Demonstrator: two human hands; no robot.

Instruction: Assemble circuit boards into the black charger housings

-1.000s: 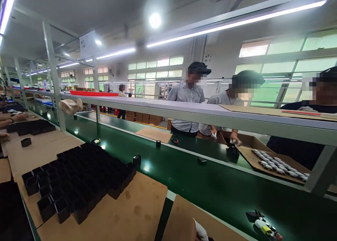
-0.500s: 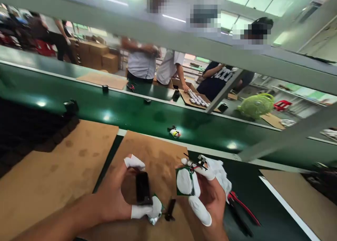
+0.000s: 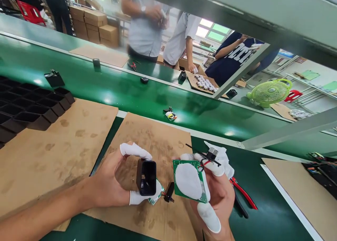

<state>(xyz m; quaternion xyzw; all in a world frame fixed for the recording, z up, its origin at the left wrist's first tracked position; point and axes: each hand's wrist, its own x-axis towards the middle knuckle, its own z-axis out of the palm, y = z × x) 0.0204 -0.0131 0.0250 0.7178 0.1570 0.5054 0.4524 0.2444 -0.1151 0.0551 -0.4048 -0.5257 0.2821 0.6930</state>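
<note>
My left hand (image 3: 110,183), with white finger cots on thumb and fingertips, grips a black rectangular plastic housing (image 3: 149,177) whose hollow end faces me. In my right hand (image 3: 222,195), also in white cots, is a green circuit board (image 3: 186,181) with a round white pad; wires and a small black-and-silver connector (image 3: 212,154) hang over the fingers. The two parts are apart, side by side above a brown cardboard sheet (image 3: 147,134). Partly hidden behind the housing lies a second padded board (image 3: 158,191), next to a black plug-like piece (image 3: 170,192).
Red-and-black pliers (image 3: 243,195) and a white cloth (image 3: 223,158) lie right of my right hand. Many black housings (image 3: 34,109) stand at left. Beyond runs a green belt (image 3: 126,90) carrying a small board (image 3: 171,116). A sloping metal post (image 3: 289,128) rises at right; co-workers stand across.
The view has tilted down and steadied. My left hand has turned the housing so its hollow end shows. The board in my right hand faces me more fully.
</note>
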